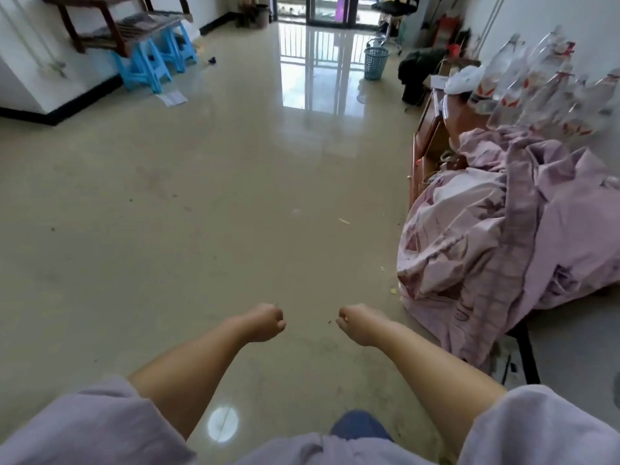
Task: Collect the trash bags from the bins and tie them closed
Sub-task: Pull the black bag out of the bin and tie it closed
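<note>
Both hands, left hand (265, 322) and right hand (355, 325), hang curled and empty at lower centre; best walk straight to the blue bin (376, 63), upper right.

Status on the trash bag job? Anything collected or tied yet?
Done: nothing visible; no collected or tied bag is in view. In hand: nothing; the left hand and right hand are curled and hold nothing over the bare floor. Left: a blue mesh bin stands far across the room near the balcony door, and a dark bin by the far wall. Whether either holds a bag is unclear.
</note>
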Tool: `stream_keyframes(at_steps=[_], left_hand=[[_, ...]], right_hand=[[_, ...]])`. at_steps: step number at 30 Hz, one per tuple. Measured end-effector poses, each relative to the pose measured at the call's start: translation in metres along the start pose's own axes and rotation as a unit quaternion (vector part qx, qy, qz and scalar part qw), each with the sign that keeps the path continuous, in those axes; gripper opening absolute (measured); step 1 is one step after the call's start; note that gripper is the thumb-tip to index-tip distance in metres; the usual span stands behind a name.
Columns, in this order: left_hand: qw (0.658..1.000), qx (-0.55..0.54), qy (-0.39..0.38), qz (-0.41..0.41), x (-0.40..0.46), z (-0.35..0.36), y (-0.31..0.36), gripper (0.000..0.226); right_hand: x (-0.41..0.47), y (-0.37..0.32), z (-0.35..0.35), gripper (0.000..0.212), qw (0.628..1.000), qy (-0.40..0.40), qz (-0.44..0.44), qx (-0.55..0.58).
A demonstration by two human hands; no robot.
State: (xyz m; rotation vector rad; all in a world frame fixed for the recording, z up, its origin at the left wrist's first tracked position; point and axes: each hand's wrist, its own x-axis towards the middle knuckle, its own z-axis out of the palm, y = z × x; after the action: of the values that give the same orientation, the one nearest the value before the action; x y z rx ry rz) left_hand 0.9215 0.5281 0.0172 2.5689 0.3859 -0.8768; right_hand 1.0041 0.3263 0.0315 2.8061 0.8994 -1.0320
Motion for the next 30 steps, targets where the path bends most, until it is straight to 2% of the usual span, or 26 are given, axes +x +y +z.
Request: stream_keyframes(at_steps=[6, 14, 19, 30], left_hand=[[0.999, 0.025, -0.026, 0.039, 0.123, -0.081, 0.035, 0.040], [0.999, -0.034, 0.026, 0.026, 0.285, -0.225, 0.071, 0.036], [0.997, -0.066, 0.049, 0.002, 0.369, -0.308, 0.054, 0.037], [0.996, -0.064, 0.062, -0.013, 0.584, -0.532, -0.018, 0.041]], right_hand=[[0.113, 0.046, -0.074, 0.040, 1.000, -0.013, 0.011, 0.012], [0.283, 0.112, -0.234, 0.044, 0.997, -0.010, -0.026, -0.065], [0.382, 0.118, -0.328, 0.046, 0.990, -0.030, -0.052, -0.127], [0.650, 0.094, -0.514, 0.045, 0.991, -0.036, -0.057, -0.119]])
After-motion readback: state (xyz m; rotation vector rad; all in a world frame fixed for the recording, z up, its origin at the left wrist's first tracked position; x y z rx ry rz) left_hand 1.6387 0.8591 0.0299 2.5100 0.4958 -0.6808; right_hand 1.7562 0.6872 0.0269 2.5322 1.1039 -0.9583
